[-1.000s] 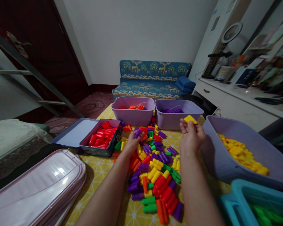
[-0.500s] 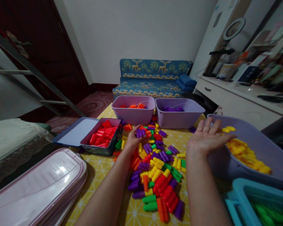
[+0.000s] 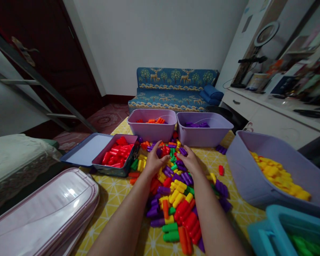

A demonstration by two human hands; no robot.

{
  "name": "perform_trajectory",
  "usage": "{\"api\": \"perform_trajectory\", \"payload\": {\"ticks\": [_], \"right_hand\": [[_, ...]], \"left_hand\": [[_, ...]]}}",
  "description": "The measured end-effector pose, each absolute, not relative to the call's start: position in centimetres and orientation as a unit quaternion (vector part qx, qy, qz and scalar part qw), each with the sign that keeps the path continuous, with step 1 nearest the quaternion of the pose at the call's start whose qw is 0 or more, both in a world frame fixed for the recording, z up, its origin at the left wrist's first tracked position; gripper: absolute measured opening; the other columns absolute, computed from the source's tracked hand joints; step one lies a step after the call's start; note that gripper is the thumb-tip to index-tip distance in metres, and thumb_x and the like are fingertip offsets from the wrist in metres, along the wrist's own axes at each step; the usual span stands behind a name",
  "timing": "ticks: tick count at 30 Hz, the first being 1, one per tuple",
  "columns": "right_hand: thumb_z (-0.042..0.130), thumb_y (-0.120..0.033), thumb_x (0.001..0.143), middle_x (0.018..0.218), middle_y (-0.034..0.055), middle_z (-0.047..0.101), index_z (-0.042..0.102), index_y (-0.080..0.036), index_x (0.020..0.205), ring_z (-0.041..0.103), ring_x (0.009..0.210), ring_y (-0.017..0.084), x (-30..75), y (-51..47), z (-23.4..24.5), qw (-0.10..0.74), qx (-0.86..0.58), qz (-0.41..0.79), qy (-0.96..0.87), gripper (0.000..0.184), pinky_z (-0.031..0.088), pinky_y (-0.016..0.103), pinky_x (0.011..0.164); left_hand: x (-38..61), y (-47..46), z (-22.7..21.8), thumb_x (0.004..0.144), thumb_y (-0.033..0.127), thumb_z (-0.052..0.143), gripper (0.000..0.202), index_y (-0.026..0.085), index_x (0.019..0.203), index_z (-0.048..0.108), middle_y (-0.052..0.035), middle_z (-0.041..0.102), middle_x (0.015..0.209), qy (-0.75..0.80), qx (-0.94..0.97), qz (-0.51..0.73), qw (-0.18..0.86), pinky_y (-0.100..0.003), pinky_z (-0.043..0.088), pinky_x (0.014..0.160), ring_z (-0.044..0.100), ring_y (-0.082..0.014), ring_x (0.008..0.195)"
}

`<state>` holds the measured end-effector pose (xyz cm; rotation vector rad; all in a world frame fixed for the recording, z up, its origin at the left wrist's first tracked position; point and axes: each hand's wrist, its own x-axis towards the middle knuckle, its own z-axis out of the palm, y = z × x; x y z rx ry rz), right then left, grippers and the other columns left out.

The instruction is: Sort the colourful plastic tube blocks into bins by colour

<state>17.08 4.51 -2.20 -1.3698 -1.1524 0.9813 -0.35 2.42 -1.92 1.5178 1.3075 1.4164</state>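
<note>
While the left hand (image 3: 154,161) spreads its thumb and fingers wide beside a red block (image 3: 165,150), the right hand (image 3: 191,161) curves parted fingers about a purple block (image 3: 183,152) in the heap's (image 3: 178,197) far half on the table (image 3: 112,199); whether either grips anything, I cannot tell; the purple block's long axis slants from far left to near right
</note>
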Motion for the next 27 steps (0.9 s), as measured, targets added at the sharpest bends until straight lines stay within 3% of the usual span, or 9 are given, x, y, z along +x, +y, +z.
{"api": "perform_trajectory", "payload": {"ticks": [5,9,13,16,19,23,27], "right_hand": [[0.074,-0.035,0.062,0.128,0.01,0.06,0.053,-0.02,0.127,0.058,0.116,0.024,16.4,3.8,-2.0,0.487,-0.522,0.47,-0.519,0.069,0.043,0.04,0.101],[0.072,-0.049,0.068,0.118,0.0078,0.066,0.056,-0.021,0.123,0.062,0.108,0.022,16.4,3.5,-1.1,0.498,-0.518,0.483,-0.501,0.064,0.046,0.037,0.096],[0.065,-0.059,0.071,0.099,0.0077,0.072,0.065,-0.019,0.107,0.066,0.096,0.023,16.5,3.4,-0.6,0.492,-0.52,0.511,-0.475,0.054,0.051,0.034,0.083],[0.072,-0.052,0.066,0.09,0.0055,0.073,0.068,-0.019,0.098,0.067,0.088,0.023,16.4,3.1,-0.4,0.487,-0.467,0.552,-0.49,0.046,0.052,0.033,0.078],[0.079,-0.039,0.059,0.092,0.004,0.073,0.067,-0.019,0.102,0.067,0.089,0.022,16.2,2.8,-0.1,0.492,-0.447,0.555,-0.5,0.048,0.051,0.034,0.082],[0.072,-0.036,0.066,0.1,0.0035,0.071,0.067,-0.022,0.103,0.065,0.094,0.022,16.2,2.6,0.3,0.482,-0.459,0.513,-0.543,0.041,0.05,0.036,0.086],[0.069,-0.031,0.07,0.103,0.0051,0.07,0.07,-0.02,0.1,0.063,0.099,0.022,16.0,2.7,0.5,0.461,-0.463,0.426,-0.626,0.032,0.045,0.038,0.093]], "left_hand": [[-0.4,2.2,-1.6,0.062,0.015,0.075,0.073,0.024,0.131,0.054,-0.0069,0.063,0.124,0.475,0.654,0.49,0.327,-0.036,0.041,0.101,0.057,-0.0255,0.114],[-0.4,2.3,-1.8,0.061,0.017,0.075,0.077,0.023,0.134,0.052,-0.0072,0.065,0.117,0.471,0.649,0.481,0.354,-0.03,0.048,0.086,0.062,-0.0197,0.093],[-0.5,2.5,-2.3,0.062,0.023,0.076,0.071,0.021,0.13,0.056,-0.0031,0.067,0.095,0.486,0.657,0.458,0.35,-0.024,0.047,0.07,0.058,-0.0139,0.074],[-0.5,2.5,-2.4,0.064,0.025,0.074,0.068,0.021,0.13,0.057,-0.0006,0.066,0.085,0.479,0.677,0.436,0.349,-0.022,0.044,0.063,0.054,-0.0118,0.067],[-0.4,2.3,-2.3,0.067,0.026,0.071,0.061,0.019,0.126,0.059,0.0004,0.065,0.079,0.478,0.666,0.455,0.348,-0.021,0.043,0.061,0.053,-0.0113,0.064],[-0.2,2.2,-2.0,0.069,0.026,0.069,0.05,0.019,0.118,0.064,0.0008,0.064,0.076,0.48,0.643,0.484,0.349,-0.02,0.042,0.058,0.051,-0.0105,0.06],[0.1,2.3,-2.1,0.069,0.028,0.069,0.031,0.015,0.097,0.072,-0.0003,0.065,0.072,0.483,0.622,0.502,0.358,-0.021,0.043,0.06,0.054,-0.012,0.062]]}}
